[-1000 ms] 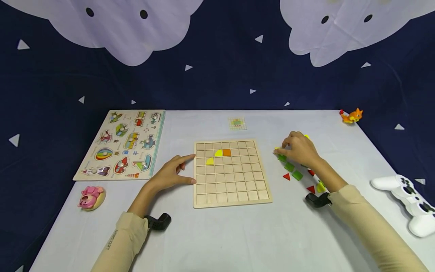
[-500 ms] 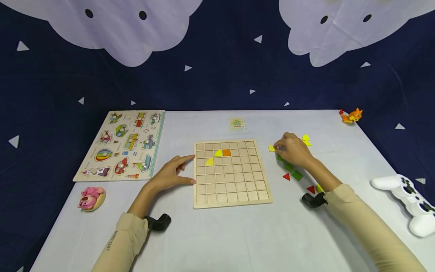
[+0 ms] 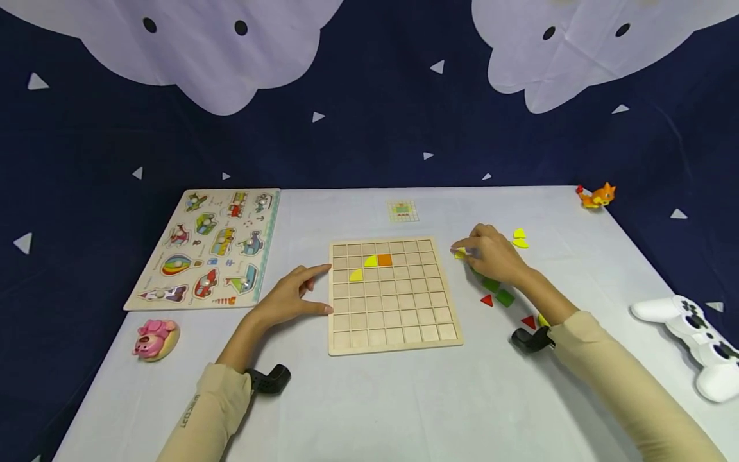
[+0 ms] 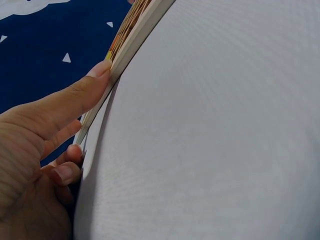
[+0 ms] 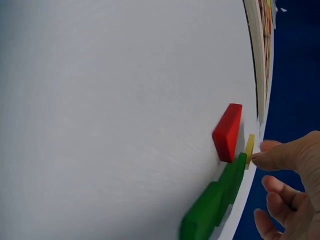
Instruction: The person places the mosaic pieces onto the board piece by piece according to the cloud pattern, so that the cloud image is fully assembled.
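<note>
In the head view, the left hand (image 3: 285, 296) has thumb and forefinger spread against the wooden grid board (image 3: 392, 301). Left wrist: that thumb meets its edge. Right wrist: the right hand (image 5: 309, 177) touches a yellow tile (image 5: 250, 150) with its thumb; pinched or not, I cannot tell.

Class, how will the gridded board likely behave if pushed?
The gridded board likely won't bend: its edges look straight and solid. Lying flat, it should slide rather than tip. The orange square, set in a cell, probably travels along.
</note>
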`<state>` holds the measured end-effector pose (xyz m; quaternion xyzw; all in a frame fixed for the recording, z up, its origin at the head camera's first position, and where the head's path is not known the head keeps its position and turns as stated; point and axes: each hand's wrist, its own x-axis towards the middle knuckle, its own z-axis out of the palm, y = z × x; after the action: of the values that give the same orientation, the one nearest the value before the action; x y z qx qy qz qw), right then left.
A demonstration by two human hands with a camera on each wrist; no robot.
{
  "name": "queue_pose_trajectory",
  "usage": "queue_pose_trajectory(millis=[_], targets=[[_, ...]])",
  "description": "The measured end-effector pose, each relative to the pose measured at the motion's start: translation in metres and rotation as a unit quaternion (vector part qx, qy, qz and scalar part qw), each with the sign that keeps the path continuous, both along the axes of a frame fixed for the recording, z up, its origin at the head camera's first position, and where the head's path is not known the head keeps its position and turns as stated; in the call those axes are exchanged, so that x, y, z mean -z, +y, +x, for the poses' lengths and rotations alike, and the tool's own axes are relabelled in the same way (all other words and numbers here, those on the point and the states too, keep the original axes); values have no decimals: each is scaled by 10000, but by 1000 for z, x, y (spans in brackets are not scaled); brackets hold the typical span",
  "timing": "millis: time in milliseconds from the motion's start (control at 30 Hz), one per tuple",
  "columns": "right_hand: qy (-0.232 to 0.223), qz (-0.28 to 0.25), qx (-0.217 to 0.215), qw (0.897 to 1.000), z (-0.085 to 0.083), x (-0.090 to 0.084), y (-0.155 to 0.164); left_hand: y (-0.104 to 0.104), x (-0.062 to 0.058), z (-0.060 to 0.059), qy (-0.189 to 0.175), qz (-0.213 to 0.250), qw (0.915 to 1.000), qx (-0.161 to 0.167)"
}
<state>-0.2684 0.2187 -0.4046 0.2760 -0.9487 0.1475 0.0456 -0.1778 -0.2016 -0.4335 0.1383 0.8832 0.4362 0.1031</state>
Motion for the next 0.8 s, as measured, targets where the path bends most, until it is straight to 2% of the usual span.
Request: queue_pose_trajectory(millis=[200, 400, 533, 800], targets=[[199, -187, 570, 9980, 2, 2, -2, -1, 0, 0, 51, -14, 10000, -11], [-168, -31, 846, 9963, 3, 2, -7, 0, 2, 1, 37, -23, 10000, 15], [-329, -85, 867, 9957, 2, 1, -9, 0, 1, 2, 20, -7, 10000, -21], [-305, -151, 672, 9972, 2, -4, -16, 0, -2, 2, -21, -32, 10000, -15]])
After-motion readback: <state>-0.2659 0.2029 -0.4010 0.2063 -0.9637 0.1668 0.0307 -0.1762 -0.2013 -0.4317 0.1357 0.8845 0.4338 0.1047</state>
